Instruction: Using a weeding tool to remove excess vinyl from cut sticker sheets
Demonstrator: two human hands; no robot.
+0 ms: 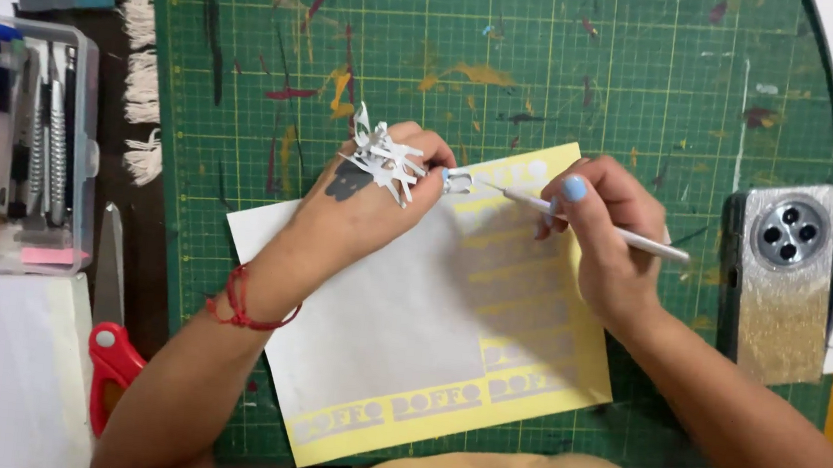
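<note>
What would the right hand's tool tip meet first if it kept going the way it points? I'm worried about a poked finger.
The right hand aims its tool left. First in line, probably, is the small peeled piece pinched by the left hand; its fingertips lie just behind.

We see a green cutting mat [651, 74] bearing a yellow sheet [406, 354] and a phone [782, 286]; beside it lie red scissors [110, 348] and a clear tool box [18, 144].
</note>
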